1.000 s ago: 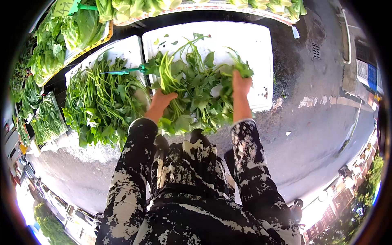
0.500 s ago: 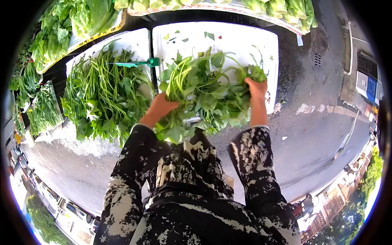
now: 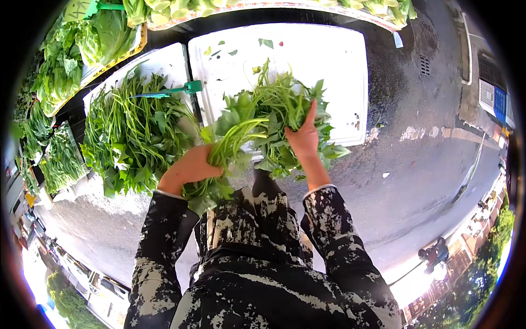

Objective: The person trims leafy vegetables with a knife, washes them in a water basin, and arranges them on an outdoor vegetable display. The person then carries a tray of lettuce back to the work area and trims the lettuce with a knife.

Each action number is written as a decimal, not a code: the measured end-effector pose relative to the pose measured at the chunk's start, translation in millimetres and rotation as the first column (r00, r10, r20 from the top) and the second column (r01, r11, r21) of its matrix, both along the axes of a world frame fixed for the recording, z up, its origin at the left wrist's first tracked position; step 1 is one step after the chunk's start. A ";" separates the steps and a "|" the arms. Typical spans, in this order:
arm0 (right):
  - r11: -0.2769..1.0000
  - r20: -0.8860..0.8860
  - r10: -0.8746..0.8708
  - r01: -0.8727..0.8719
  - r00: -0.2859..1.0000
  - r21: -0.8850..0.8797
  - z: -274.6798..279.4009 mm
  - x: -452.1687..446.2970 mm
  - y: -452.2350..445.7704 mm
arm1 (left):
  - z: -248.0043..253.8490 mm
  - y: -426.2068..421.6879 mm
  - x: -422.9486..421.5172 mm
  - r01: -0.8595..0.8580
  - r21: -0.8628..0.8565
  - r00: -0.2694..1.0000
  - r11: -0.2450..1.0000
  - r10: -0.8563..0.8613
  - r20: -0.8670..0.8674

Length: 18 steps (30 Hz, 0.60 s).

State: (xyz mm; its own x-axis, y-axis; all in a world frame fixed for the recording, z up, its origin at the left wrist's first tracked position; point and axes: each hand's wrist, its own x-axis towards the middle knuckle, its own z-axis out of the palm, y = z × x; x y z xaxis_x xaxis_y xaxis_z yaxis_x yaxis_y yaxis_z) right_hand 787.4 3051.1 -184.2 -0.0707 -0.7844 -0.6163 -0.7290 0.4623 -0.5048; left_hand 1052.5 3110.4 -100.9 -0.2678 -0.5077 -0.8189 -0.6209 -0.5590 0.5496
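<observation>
My left hand (image 3: pixel 192 169) is closed round a bunch of long-stemmed leafy greens (image 3: pixel 236 138), whose pale stems point up and right. Leaves of that bunch hang below the hand, near my sleeve. My right hand (image 3: pixel 304 137) grips a second clump of leafy greens (image 3: pixel 274 98) over the near part of a white foam board (image 3: pixel 323 55). Its thumb and one finger show against the leaves; the other fingers are hidden among them. The two clumps touch and overlap between my hands.
Left of the board lies a larger heap of the same greens (image 3: pixel 131 126), with a green clip (image 3: pixel 193 87) at its upper right. Lettuces (image 3: pixel 101 38) and a row of pale-stemmed vegetables (image 3: pixel 230 5) line the far side. Wet pavement (image 3: pixel 405 109) extends to the right.
My left hand has moved left and down with its bunch. My right hand has shifted left and down, pulling its greens inward, so more of the white board shows at the right.
</observation>
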 end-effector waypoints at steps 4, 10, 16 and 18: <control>0.996 -0.010 0.071 -0.070 0.997 0.058 -16.9 16.5 6.8 | 13.8 -8.5 -11.2 -0.282 -0.070 0.957 0.957 0.275 -0.090; 0.988 0.010 -0.129 0.130 0.992 -0.084 22.8 7.3 -8.2 | -103.5 -44.8 -51.5 -0.484 -0.085 0.869 0.871 0.490 0.075; 0.961 -0.147 -0.276 0.271 0.950 -0.057 -74.2 -47.1 4.7 | -97.0 -46.7 -96.0 -0.522 -0.081 0.837 0.849 0.528 0.142; 0.948 -0.123 -0.313 0.317 0.942 0.016 -94.1 -33.1 8.1 | -107.3 -41.2 -97.5 -0.512 -0.114 0.850 0.851 0.522 0.075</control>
State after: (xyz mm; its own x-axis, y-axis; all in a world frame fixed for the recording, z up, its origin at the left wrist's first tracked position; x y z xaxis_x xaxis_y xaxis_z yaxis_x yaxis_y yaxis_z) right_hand 754.3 3059.2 -278.3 -0.3846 -0.6883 -0.6151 -0.5963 0.6939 -0.4036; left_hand 955.0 3069.2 -208.2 0.1334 -0.6195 -0.7735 -0.3091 -0.7676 0.5615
